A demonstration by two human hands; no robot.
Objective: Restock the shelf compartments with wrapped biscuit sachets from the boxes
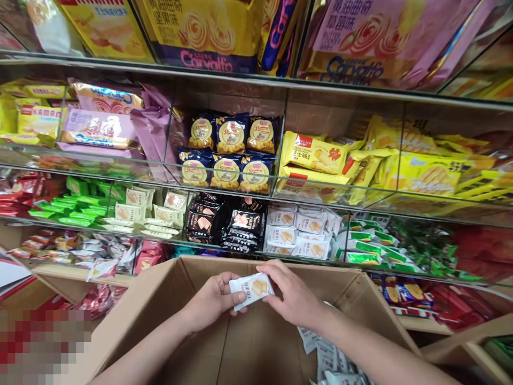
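Observation:
Between my two hands is a small white snack packet with a picture of pale wafers or cake on it. My left hand pinches its left end, thumb on the front. At the other end, the fingers of my right hand close on the packet's right edge. Both hands are above an open cardboard box. Inside the box at right lies a heap of similar white packets, partly covered by my right forearm. On the shelf just beyond, matching white packets stand stacked in a compartment.
Glass-fronted shelves rise ahead. Black packets adjoin the white ones on the left, and green-and-white packets on the right. Above are blue cookie bags and yellow bags. A shelf edge crosses higher up.

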